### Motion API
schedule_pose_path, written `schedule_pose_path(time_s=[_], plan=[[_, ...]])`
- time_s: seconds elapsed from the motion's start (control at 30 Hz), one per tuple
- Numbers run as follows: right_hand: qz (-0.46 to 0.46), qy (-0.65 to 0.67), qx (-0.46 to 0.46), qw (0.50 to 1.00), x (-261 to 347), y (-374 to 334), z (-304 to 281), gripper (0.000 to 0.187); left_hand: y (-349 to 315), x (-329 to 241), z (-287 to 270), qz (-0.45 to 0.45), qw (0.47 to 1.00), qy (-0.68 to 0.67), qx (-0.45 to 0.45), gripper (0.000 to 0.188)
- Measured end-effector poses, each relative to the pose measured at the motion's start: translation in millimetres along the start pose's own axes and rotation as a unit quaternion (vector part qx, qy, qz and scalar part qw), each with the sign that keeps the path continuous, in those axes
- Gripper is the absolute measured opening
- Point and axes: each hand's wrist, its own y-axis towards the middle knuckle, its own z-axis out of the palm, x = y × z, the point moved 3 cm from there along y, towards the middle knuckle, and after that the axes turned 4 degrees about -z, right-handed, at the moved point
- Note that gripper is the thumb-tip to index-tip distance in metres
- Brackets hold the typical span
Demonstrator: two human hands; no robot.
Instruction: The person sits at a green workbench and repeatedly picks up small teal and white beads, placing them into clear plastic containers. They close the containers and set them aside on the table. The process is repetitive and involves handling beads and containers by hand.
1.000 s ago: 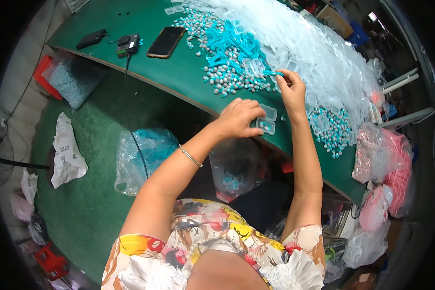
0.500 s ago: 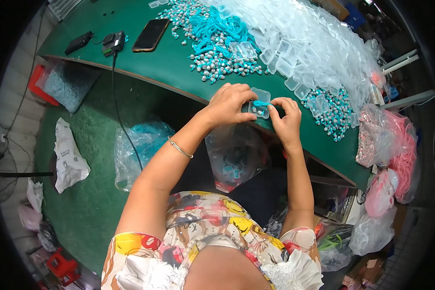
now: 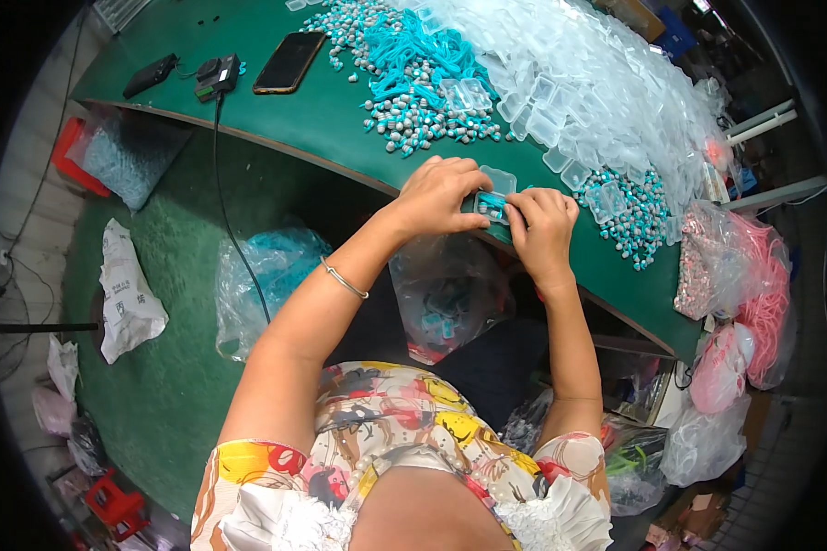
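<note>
Our left hand (image 3: 439,195) and right hand (image 3: 542,227) together at frame centre, both pinching a small clear plastic case (image 3: 492,204) with teal contents, over the green bench (image 3: 340,129) edge, heap of clear cases (image 3: 597,83) upper right.

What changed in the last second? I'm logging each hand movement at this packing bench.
The right hand drew back from the pile of clear cases to meet the left hand; both now grip one small clear case with turquoise contents at the table edge. Phone and bead piles unchanged.

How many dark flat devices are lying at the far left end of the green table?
3: a black phone, a small black box with a cable left of it, and a black oblong device farthest left. None looks hidden.
</note>
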Motion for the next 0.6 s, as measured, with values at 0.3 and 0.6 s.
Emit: schedule_pose_path(time_s=[0.3,0.6], plan=[[-0.003,-0.066,0.008,0.998,-0.8,7.7,-5.9,0.021,-0.7,0.8,-0.2,0.01,1.0,0.012,-0.011,0.044],[0.038,-0.007,0.108,0.993,-29.8,29.8,10.9,0.021,-0.9,-0.9,-2.4,-0.01,1.0,-0.015,0.0,0.048]])
